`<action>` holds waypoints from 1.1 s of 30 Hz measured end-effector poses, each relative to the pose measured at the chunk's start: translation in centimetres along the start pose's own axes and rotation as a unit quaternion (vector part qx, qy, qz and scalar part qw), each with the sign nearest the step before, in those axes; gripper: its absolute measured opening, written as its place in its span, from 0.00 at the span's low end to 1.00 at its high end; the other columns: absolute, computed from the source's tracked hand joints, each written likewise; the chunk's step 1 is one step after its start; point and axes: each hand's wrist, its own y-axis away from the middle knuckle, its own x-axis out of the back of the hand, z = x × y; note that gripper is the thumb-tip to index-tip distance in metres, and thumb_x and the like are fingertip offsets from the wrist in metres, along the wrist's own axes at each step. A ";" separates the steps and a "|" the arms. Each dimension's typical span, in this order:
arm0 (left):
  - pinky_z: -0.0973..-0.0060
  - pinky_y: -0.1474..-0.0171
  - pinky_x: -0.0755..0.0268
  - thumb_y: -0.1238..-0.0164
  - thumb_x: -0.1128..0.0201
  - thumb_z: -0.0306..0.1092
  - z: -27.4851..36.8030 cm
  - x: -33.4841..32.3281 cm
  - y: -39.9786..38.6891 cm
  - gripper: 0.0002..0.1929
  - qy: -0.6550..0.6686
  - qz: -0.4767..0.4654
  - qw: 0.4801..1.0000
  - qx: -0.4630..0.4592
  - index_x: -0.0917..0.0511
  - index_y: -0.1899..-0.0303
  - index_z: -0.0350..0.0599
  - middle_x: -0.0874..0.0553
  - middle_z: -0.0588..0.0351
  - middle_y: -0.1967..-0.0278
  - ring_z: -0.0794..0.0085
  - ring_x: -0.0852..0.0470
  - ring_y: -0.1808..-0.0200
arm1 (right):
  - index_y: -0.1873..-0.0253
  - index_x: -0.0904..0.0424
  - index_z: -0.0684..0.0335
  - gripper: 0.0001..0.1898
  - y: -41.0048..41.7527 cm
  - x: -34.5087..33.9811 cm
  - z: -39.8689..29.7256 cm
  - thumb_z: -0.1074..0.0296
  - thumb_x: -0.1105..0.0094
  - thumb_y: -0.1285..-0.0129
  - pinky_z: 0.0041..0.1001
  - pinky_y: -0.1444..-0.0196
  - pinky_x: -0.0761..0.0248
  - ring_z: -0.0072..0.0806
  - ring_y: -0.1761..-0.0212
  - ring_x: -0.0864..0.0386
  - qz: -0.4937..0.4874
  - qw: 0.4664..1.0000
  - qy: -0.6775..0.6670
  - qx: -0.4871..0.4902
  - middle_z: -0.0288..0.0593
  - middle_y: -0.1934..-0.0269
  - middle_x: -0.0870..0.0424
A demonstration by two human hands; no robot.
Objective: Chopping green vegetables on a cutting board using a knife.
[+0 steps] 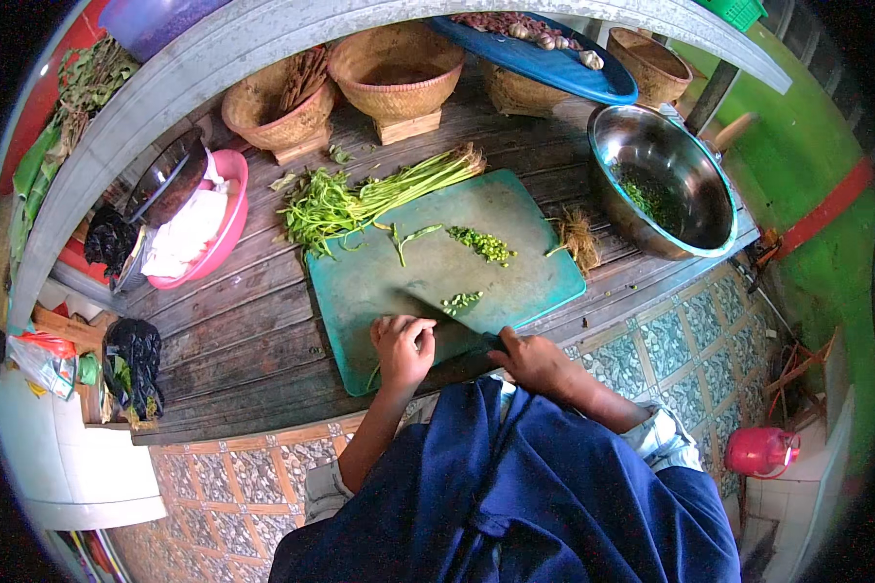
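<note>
A green cutting board [423,211] lies at a slant on a wooden slatted table. My right hand [536,359] grips the handle of a knife [458,318], whose blade points left over the board's near part. Beside the blade, my left hand [406,348] rests with curled fingers on a green stem [373,375], mostly hidden under it. Chopped green pieces [462,302] lie just beyond the blade, and a larger chopped pile [483,245] sits farther back. A leafy sprig [402,240] lies left of that pile. Along the far edge rests a bunch of leafy green stalks [401,186].
At right stands a steel bowl [660,171] with chopped greens inside; root trimmings [577,237] lie near it. Woven baskets [396,69] and a blue tray [554,65] with garlic and shallots line the back. A pink basin [233,218] sits left. A pale beam [189,55] arches overhead.
</note>
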 end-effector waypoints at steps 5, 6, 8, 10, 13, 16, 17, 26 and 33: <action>0.60 0.46 0.39 0.44 0.34 0.33 0.5 -1.0 -1.4 0.01 0.012 -0.035 0.999 0.002 0.18 0.70 0.54 0.17 0.59 0.71 0.61 0.23 0.61 | 0.49 0.39 0.64 0.20 0.9 -0.4 2.7 0.52 0.49 0.30 0.56 0.71 0.30 0.67 0.71 0.22 0.091 0.995 -0.046 -0.009 0.66 0.77 0.21; 0.60 0.46 0.39 0.45 0.34 0.33 0.5 -1.3 -1.6 0.02 0.009 -0.036 0.999 0.000 0.18 0.70 0.53 0.18 0.58 0.71 0.60 0.23 0.61 | 0.49 0.39 0.63 0.20 1.2 -0.3 2.2 0.52 0.49 0.30 0.57 0.72 0.30 0.67 0.72 0.22 0.074 0.997 -0.032 -0.008 0.66 0.77 0.22; 0.60 0.46 0.39 0.45 0.34 0.33 0.5 -1.6 -1.8 0.02 0.008 -0.037 0.999 -0.002 0.19 0.70 0.52 0.18 0.58 0.71 0.60 0.23 0.61 | 0.47 0.41 0.62 0.21 1.7 0.0 1.5 0.51 0.49 0.30 0.57 0.73 0.31 0.67 0.74 0.23 0.057 0.998 -0.013 0.013 0.66 0.78 0.22; 0.59 0.45 0.39 0.46 0.34 0.32 0.3 -1.8 -1.8 0.02 0.002 -0.047 0.999 0.005 0.19 0.70 0.51 0.18 0.58 0.70 0.59 0.23 0.61 | 0.46 0.42 0.61 0.21 2.0 -0.3 1.6 0.51 0.49 0.30 0.57 0.74 0.31 0.67 0.75 0.23 0.057 0.998 -0.015 0.007 0.65 0.78 0.22; 0.58 0.44 0.39 0.47 0.35 0.32 0.2 -2.0 -1.8 0.02 0.010 -0.044 0.999 0.002 0.20 0.71 0.51 0.18 0.57 0.70 0.59 0.23 0.60 | 0.45 0.43 0.62 0.22 2.2 -0.4 1.6 0.51 0.49 0.30 0.58 0.74 0.31 0.66 0.75 0.23 0.050 0.999 -0.006 0.007 0.65 0.78 0.22; 0.58 0.43 0.39 0.46 0.35 0.32 0.2 -2.0 -1.8 0.02 0.017 -0.045 0.999 0.002 0.20 0.71 0.50 0.19 0.57 0.70 0.59 0.23 0.60 | 0.46 0.43 0.64 0.23 2.0 -0.7 1.7 0.51 0.50 0.30 0.58 0.73 0.30 0.66 0.75 0.22 0.027 1.000 -0.003 0.000 0.66 0.78 0.22; 0.58 0.43 0.39 0.46 0.35 0.32 0.2 -2.1 -1.8 0.02 0.018 -0.046 0.999 0.003 0.20 0.71 0.50 0.19 0.57 0.70 0.59 0.23 0.60 | 0.47 0.42 0.66 0.23 1.8 -0.8 1.8 0.51 0.50 0.29 0.57 0.72 0.30 0.66 0.74 0.22 0.011 1.000 -0.012 -0.011 0.66 0.78 0.22; 0.57 0.43 0.39 0.47 0.35 0.31 0.2 -2.2 -1.8 0.03 0.021 -0.028 0.999 -0.014 0.21 0.71 0.50 0.19 0.57 0.71 0.59 0.23 0.60 | 0.54 0.35 0.68 0.21 -1.5 -0.1 1.3 0.51 0.48 0.30 0.55 0.69 0.29 0.66 0.70 0.22 0.010 0.999 -0.039 0.012 0.67 0.76 0.21; 0.58 0.46 0.37 0.48 0.35 0.30 0.4 -2.0 -1.8 0.04 0.023 -0.044 0.999 0.015 0.22 0.71 0.47 0.19 0.56 0.71 0.58 0.24 0.61 | 0.54 0.35 0.68 0.21 0.2 0.8 1.3 0.51 0.48 0.30 0.56 0.70 0.29 0.66 0.70 0.22 0.027 0.997 -0.061 0.028 0.65 0.76 0.21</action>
